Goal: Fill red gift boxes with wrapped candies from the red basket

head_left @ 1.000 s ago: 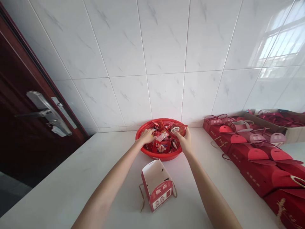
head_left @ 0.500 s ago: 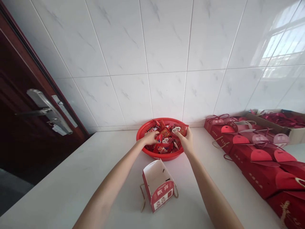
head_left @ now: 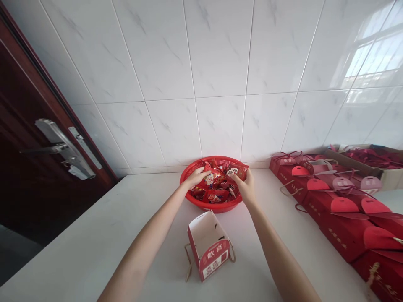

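A red plastic basket (head_left: 217, 207) full of red candy packets (head_left: 216, 195) stands against the wall. Inside its left side, my left hand (head_left: 197, 178) is closed on a red candy packet (head_left: 210, 177) with a pale printed patch. Over the right rim, my right hand (head_left: 246, 184) grips another red packet (head_left: 241, 170) with white lettering, thumb on its front. Between my forearms sits a small red and white gift box (head_left: 209, 247), its top open and its inside bare, with rope handles hanging at both sides.
Rows of closed red gift boxes (head_left: 340, 226) with rope handles line the right side of the white table (head_left: 151, 268). Behind them is a cardboard carton (head_left: 388, 178) of dark red ribbon-like material. A tiled wall (head_left: 220, 126) bounds the back; a brown door (head_left: 28, 167) is at left.
My left hand has drawn slightly up and back in the basket, and a packet now shows in its fingers. My right hand keeps its packet almost in place.
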A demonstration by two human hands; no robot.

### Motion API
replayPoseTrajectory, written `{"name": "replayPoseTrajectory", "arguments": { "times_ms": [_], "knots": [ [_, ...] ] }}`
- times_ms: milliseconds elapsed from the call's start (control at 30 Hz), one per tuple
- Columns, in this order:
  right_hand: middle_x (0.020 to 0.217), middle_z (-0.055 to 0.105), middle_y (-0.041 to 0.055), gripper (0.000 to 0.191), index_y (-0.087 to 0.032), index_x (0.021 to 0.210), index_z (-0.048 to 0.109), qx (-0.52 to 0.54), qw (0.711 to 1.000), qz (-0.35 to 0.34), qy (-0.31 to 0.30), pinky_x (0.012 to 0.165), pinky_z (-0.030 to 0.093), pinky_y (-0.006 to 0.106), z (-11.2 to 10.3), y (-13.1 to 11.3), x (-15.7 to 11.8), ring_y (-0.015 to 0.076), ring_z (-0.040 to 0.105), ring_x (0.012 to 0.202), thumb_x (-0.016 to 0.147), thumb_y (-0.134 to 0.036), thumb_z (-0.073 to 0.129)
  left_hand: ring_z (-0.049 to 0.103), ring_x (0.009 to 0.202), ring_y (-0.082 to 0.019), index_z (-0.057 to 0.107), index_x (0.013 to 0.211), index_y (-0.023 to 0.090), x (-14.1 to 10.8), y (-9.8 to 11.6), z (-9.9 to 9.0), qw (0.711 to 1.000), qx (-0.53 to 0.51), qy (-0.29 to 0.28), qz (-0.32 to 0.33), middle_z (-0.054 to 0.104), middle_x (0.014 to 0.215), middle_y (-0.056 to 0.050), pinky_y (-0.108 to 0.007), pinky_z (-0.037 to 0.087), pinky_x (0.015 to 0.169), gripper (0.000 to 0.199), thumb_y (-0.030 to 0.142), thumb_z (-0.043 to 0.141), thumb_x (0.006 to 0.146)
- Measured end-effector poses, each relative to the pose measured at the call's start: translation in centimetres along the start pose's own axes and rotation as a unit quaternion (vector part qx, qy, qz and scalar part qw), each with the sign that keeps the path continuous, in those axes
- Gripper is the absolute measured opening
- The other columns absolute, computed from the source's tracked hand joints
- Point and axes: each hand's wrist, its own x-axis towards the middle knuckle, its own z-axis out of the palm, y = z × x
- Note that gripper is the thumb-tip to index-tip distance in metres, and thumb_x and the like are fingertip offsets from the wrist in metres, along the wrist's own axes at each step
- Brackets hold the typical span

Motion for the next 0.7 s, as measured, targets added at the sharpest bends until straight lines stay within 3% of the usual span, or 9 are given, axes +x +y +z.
{"name": "replayPoseTrajectory", "arguments": {
  "times_ms": [167, 333, 533, 700],
  "knots": [
    [0.087, 0.073, 0.0006, 0.033, -0.023, 0.094, 0.061, -0.001, 1.0, 0.002, -0.005, 0.071, 0.058, 0.036, 0.0, -0.1, -0.1, 0.0223, 0.068, 0.083, 0.068, -0.037, 0.075, 0.071, 0.086, -0.022, 0.069, 0.1, 0.02, 0.5, 0.5, 1.0, 0.998, -0.061, -0.004, -0.009, 0.076, 0.096, -0.007, -0.033, 0.057, 0.075, 0.03, 0.034, 0.072, 0.074],
    [0.087, 0.073, 0.0016, 0.032, -0.024, 0.093, 0.061, -0.003, 1.0, 0.009, -0.003, 0.071, 0.058, 0.038, -0.1, -0.3, -0.1, 0.0239, 0.069, 0.084, 0.068, -0.037, 0.076, 0.069, 0.097, -0.021, 0.069, 0.112, 0.023, 0.7, 0.7, 1.3, 0.997, -0.074, 0.009, 0.001, 0.07, 0.121, -0.006, -0.028, 0.056, 0.075, 0.053, 0.01, 0.067, 0.061],
    [0.092, 0.073, 0.0029, 0.034, -0.023, 0.093, 0.06, -0.007, 1.0, 0.004, 0.0, 0.078, 0.058, 0.04, -0.2, 0.0, 0.1, 0.0246, 0.069, 0.087, 0.067, -0.038, 0.076, 0.069, 0.096, -0.02, 0.073, 0.103, 0.021, 0.7, 1.4, 0.6, 0.995, -0.083, 0.042, 0.022, 0.076, 0.101, -0.004, -0.031, 0.054, 0.085, 0.044, 0.011, 0.067, 0.061],
    [0.088, 0.073, 0.0014, 0.033, -0.023, 0.093, 0.061, 0.012, 1.0, 0.002, -0.016, 0.072, 0.058, 0.038, -0.1, 0.0, 0.1, 0.0236, 0.069, 0.084, 0.067, -0.038, 0.077, 0.07, 0.094, -0.023, 0.076, 0.088, 0.019, 0.9, 2.6, 0.2, 0.991, -0.103, 0.064, 0.048, 0.078, 0.096, -0.005, -0.038, 0.052, 0.092, 0.028, 0.026, 0.078, 0.06]
  ]
}}
